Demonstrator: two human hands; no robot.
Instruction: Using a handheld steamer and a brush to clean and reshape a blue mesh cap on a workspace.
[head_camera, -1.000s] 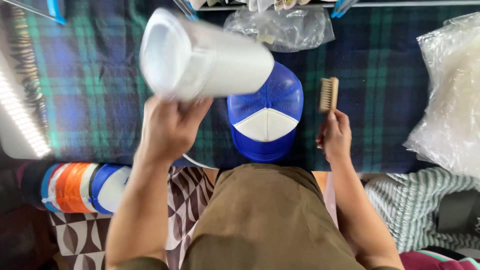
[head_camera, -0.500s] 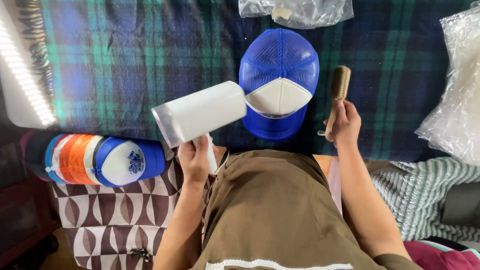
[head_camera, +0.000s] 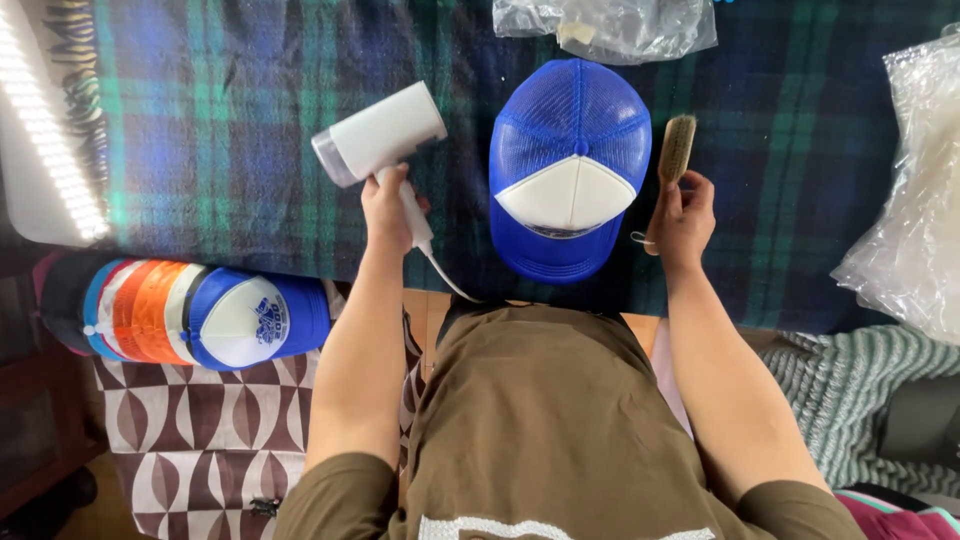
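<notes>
A blue mesh cap (head_camera: 571, 165) with a white front panel lies flat on the blue-green plaid blanket (head_camera: 220, 130), its brim toward me. My left hand (head_camera: 392, 207) grips the handle of a white handheld steamer (head_camera: 378, 135), held low over the blanket left of the cap, with its cord trailing back toward my body. My right hand (head_camera: 682, 217) holds a small wooden brush (head_camera: 677, 148) upright, bristles facing the cap, just right of the cap.
A row of stacked caps (head_camera: 190, 312) in blue, white and orange lies at the lower left on a patterned cloth. Clear plastic bags sit at the top centre (head_camera: 605, 25) and the right edge (head_camera: 910, 200). A lit light strip (head_camera: 45, 130) runs along the left.
My left hand has lowered the steamer from near the camera down to the blanket, left of the cap. The view has shifted so the cap sits more central. The brush hand stays beside the cap.
</notes>
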